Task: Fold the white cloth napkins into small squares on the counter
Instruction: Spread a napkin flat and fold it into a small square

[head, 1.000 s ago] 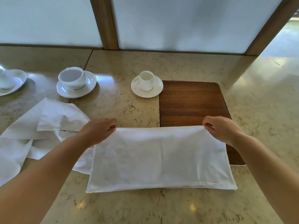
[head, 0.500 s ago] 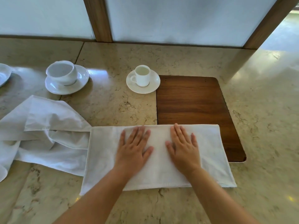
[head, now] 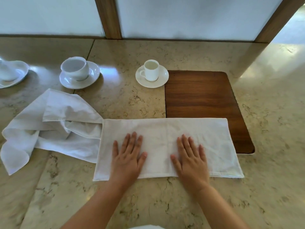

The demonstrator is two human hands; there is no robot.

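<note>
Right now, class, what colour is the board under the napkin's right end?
Dark reddish-brown wood grain on the board, seen best in the head view.

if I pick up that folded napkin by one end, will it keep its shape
Probably not: the folded napkin looks thin and floppy, like the crumpled napkin beside it. It likely sags and unfolds. It may slide easily on the polished counter.

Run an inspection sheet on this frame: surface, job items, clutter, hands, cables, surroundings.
Surface: marble counter with an inset wood panel.
Job items: folded napkin lies flat as a long rectangle, its right end over the panel; loose napkins crumpled at left, unfolded.
Clutter: small cup on saucer; wide cup on saucer; third cup at left edge, cropped.
Hands: left hand and right hand flat, pressing the folded napkin.
Cables: nothing seen.
Surroundings: frosted panels in wood frames.
</note>
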